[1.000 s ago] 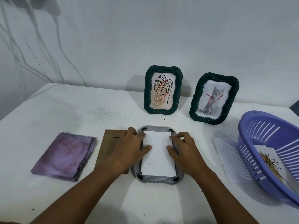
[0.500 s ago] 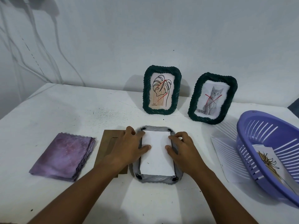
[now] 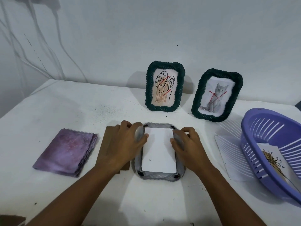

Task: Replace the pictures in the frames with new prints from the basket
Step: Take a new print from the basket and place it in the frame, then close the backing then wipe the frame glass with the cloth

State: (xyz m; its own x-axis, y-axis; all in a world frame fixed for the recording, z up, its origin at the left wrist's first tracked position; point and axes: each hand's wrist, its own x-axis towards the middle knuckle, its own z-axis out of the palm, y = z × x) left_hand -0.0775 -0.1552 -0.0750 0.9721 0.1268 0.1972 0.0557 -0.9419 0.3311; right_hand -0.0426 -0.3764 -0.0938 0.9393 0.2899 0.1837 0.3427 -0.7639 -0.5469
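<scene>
Frame (image 3: 158, 174) face-down at center w/ white print (image 3: 158, 150) in back, left hand (image 3: 128, 142) & right hand (image 3: 187, 144) gripping its side edges, basket (image 3: 260, 128) at right.

White table (image 3: 65, 103), pale wall (image 3: 146, 30)

Cool, dim, even light from above-front; soft shadows behind the standing frames on the wall (image 3: 162, 38). Wide-angle bending at edges. Left hand (image 3: 128, 144) fingertips motion-blurred.
</scene>
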